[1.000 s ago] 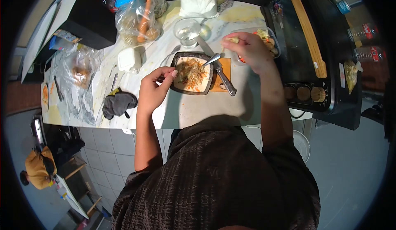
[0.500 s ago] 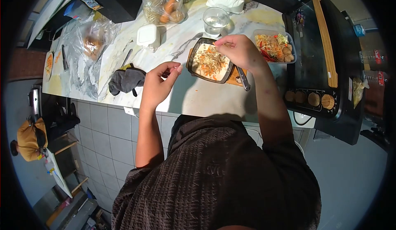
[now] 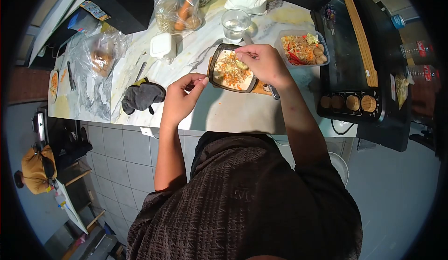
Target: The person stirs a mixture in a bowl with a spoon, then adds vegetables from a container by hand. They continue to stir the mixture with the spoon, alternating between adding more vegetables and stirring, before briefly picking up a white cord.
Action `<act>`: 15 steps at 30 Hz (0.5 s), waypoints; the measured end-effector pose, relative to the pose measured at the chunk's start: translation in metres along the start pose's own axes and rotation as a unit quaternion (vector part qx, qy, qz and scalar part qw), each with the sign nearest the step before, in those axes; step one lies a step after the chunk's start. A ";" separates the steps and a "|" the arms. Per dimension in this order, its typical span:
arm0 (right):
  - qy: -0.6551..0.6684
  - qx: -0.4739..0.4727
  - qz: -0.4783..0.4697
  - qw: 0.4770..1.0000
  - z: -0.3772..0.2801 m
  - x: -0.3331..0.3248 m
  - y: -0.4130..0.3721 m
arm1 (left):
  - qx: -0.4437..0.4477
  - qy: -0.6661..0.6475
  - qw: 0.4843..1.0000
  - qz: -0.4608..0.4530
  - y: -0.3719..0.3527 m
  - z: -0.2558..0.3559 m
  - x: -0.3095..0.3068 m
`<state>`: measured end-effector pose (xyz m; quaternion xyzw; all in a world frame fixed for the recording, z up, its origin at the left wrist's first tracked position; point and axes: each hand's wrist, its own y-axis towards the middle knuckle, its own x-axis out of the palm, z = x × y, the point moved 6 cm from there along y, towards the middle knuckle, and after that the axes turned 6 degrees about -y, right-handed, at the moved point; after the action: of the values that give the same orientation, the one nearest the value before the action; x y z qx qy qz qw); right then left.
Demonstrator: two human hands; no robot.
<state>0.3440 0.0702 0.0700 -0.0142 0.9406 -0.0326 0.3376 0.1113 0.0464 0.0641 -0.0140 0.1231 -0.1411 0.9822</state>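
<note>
A dark square dish (image 3: 248,89) holds a cream-coloured mixture topped with orange and pale shreds (image 3: 232,71). It rests on a wooden board (image 3: 259,88). My right hand (image 3: 265,64) is over the dish's right side, thumb and fingers pinched together above the shreds; what they hold is too small to make out. My left hand (image 3: 185,94) is beside the dish with thumb and forefinger closed, their tips right at its left rim. A metal handle (image 3: 274,92) sticks out below my right wrist. Left of my left hand lies a dark grey oven mitt (image 3: 143,96).
A clear container of shredded vegetables and round pieces (image 3: 303,49) stands right of the dish, before a black cooking appliance (image 3: 354,89). Behind are a clear cup (image 3: 235,24), a white lidded container (image 3: 163,46) and plastic bags (image 3: 175,10). A knife (image 3: 71,76) lies far left.
My left hand has moved right and slightly down, closer to the dish's left rim. My right hand stays pinched above the dish. The whole view has shifted slightly.
</note>
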 end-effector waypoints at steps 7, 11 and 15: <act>0.003 -0.051 0.078 0.996 0.011 -0.033 -0.003 | -0.013 0.007 0.999 -0.028 0.006 -0.003 0.008; 0.009 0.045 0.201 0.979 0.054 -0.086 -0.011 | -0.012 0.018 0.999 -0.039 0.011 0.001 0.016; -0.082 0.107 0.285 0.949 0.081 -0.140 -0.028 | -0.012 0.006 0.999 -0.050 0.015 0.003 0.027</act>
<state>0.5034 0.0454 0.0988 0.2875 0.8658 -0.0341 0.4081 0.1409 0.0533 0.0597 -0.0311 0.1296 -0.1885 0.9730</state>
